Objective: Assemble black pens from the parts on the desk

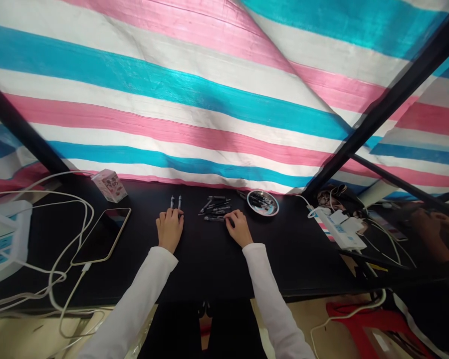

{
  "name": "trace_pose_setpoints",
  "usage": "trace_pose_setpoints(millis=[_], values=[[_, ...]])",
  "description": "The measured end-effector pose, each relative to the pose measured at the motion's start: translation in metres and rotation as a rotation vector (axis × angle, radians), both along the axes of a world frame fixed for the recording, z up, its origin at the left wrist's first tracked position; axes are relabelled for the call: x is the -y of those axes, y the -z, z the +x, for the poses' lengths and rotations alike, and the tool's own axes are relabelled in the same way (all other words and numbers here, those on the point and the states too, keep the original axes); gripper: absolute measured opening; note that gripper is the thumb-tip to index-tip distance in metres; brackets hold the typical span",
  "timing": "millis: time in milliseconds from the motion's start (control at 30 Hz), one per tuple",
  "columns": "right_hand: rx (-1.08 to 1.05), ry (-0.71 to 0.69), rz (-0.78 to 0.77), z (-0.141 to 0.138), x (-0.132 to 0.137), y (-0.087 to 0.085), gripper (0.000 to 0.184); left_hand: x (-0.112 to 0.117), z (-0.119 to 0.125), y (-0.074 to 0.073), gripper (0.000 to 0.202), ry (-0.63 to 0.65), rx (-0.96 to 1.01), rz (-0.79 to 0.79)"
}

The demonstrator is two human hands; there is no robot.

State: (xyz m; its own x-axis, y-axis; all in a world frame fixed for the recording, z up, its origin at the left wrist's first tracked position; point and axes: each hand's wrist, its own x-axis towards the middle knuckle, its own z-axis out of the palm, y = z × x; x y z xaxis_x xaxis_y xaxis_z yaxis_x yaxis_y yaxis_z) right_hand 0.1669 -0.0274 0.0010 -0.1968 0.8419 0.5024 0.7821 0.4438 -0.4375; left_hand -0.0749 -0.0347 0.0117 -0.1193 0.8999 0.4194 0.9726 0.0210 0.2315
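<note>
The left hand lies palm down on the black table, fingers loosely spread and holding nothing. Two pens stand side by side just beyond its fingertips. The right hand rests beside a pen pile, fingertips at the end of the nearest pen; whether they pinch it is unclear. A dish sits just beyond, and a phone lies to the left.

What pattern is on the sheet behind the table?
The sheet has broad pink, turquoise and white stripes, seen best in the head view.
</note>
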Motion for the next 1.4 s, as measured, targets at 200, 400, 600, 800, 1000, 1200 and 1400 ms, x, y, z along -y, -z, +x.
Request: trace_pose_setpoints(millis=[200,400,600,800,1000,1200,1400], values=[[-0.032,0.009,0.0,-0.003,0.004,-0.007,0.019,-0.002,-0.009,0.0,0.019,0.049,0.281,0.005],[-0.491,-0.063,-0.109,-0.013,0.01,-0.011,0.029,0.037,0.033,-0.004,0.035,0.257,1.139,-0.07],[-0.679,-0.209,-0.341,-0.031,0.023,-0.008,0.043,0.057,0.09,-0.002,0.03,0.487,1.207,-0.204],[-0.621,-0.051,-0.302,-0.028,0.023,-0.01,0.038,0.046,0.104,-0.004,0.021,0.63,1.054,-0.265],[-0.602,0.05,-0.31,-0.026,0.021,-0.01,0.034,0.033,0.094,-0.006,0.022,0.585,0.994,-0.142],[-0.356,-0.072,-0.283,-0.028,0.026,-0.015,0.032,0.022,0.08,-0.017,0.041,0.568,1.057,-0.036],[-0.227,-0.059,-0.249,-0.029,0.027,-0.015,0.032,0.028,0.076,-0.019,0.038,0.648,1.185,-0.115]])
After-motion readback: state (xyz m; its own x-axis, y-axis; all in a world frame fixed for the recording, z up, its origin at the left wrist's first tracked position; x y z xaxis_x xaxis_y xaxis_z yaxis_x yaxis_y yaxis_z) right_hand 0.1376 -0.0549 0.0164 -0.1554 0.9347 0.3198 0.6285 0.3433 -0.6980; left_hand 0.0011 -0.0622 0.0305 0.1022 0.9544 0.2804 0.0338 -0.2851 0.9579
